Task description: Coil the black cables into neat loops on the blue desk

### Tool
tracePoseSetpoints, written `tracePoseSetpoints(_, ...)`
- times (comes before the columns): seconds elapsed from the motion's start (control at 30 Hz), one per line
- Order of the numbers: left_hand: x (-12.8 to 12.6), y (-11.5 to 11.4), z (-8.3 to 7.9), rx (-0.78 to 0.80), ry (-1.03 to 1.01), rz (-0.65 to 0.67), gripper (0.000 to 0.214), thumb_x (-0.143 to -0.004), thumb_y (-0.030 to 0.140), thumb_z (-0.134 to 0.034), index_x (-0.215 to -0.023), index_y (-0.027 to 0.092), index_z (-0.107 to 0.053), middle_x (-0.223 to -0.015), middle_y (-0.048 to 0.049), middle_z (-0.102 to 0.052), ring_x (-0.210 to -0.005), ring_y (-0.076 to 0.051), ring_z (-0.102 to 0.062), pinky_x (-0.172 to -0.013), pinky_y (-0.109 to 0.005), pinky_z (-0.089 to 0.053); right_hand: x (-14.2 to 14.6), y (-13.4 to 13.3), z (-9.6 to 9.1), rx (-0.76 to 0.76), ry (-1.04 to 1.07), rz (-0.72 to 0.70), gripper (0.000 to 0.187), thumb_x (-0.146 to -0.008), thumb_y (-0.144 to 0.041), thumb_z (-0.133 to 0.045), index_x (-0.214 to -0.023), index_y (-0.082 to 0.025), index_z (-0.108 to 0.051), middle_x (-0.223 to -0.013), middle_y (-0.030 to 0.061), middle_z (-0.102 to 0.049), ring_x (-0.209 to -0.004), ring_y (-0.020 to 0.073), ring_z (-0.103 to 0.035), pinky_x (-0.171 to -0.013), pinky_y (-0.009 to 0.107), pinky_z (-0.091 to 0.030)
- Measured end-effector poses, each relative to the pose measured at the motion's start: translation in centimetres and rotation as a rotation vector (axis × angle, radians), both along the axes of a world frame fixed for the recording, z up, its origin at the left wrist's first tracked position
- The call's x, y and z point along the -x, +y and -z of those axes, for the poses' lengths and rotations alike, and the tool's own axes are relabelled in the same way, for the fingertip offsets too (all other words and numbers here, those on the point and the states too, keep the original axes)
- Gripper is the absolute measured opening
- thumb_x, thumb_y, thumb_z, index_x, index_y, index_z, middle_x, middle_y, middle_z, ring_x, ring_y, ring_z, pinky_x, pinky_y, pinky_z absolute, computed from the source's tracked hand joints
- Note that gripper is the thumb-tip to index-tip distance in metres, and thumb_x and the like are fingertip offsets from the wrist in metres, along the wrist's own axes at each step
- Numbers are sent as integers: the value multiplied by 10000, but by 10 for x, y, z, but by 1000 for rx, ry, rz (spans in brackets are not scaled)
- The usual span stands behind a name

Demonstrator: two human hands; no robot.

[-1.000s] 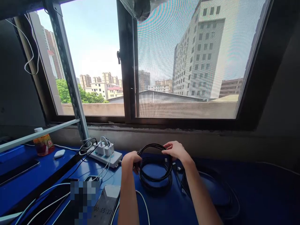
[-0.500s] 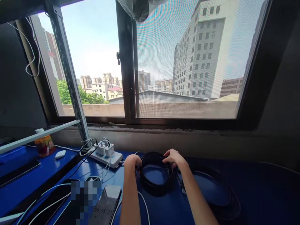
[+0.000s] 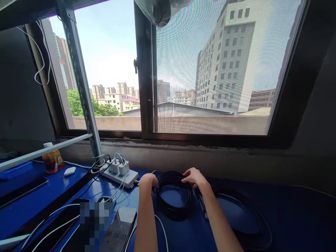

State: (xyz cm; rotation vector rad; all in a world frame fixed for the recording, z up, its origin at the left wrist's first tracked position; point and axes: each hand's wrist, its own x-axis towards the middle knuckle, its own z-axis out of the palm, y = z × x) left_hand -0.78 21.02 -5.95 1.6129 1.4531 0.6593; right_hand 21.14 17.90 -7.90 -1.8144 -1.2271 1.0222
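A coil of black cable (image 3: 174, 210) lies flat on the blue table (image 3: 189, 234) below the window. My left hand (image 3: 148, 182) is curled on the coil's left edge. My right hand (image 3: 193, 177) is closed over its far right edge, fingers pinched on the strands. A second loop of black cable (image 3: 258, 224) rests on the table to the right of my right forearm.
A white power strip (image 3: 119, 174) with chargers sits at the left rear. A phone (image 3: 120, 229) showing a timer lies at the front with white cables around it. An orange jar (image 3: 53, 161) and a white mouse-like object (image 3: 69, 171) stand further left. The window sill (image 3: 183, 148) runs behind.
A second ago both hands held the top loops of the coil raised above the table. The loops have come down and the coil now lies flat under both hands.
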Motion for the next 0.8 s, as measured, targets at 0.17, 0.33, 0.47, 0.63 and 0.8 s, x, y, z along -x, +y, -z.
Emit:
tracePoseSetpoints(0.17,-4,5,-5,98,273,36,246,-572,304,-757,-545,240,-521,-452,-21,-534,-745,-356,-684,-681,-438,-547,13,-9,-23,127,-180,-16,263,-922,-315,-597,-1099,-120,-593,-1056,71,-599,-909,162,-603,-779,336,-547)
tracePoseSetpoints(0.33,-4,1,-24,49,357,57,193,-597,350,-697,-594,235,-543,-695,-83,-667,-940,-368,-660,-818,-435,-513,19,-19,-44,191,-321,-39,290,-923,-323,-594,-1141,-132,-589,-1150,88,-580,-1010,193,-587,-862,388,-529)
tracePoseSetpoints(0.47,-6,-10,-38,-38,352,47,164,-673,346,-616,-623,244,-499,-866,-79,-705,-985,-321,-647,-835,-391,-500,24,-30,-52,185,-360,-45,277,-926,-328,-590,-1128,-139,-596,-1145,85,-584,-1010,190,-588,-866,382,-526)
tracePoseSetpoints(0.63,-10,-19,-52,-100,340,27,149,-721,298,-575,-619,238,-484,-926,-94,-707,-970,-300,-658,-808,-354,-495,27,-42,-64,82,-374,19,244,-931,-323,-580,-1102,-151,-605,-1138,83,-587,-1004,180,-584,-869,369,-522)
tracePoseSetpoints(0.8,-11,-26,-64,-165,301,6,100,-748,269,-562,-671,209,-540,-934,-81,-715,-954,-249,-660,-779,-279,-483,20,-44,-80,-33,-321,105,153,-907,-257,-616,-988,-129,-630,-990,53,-626,-884,143,-606,-797,324,-540)
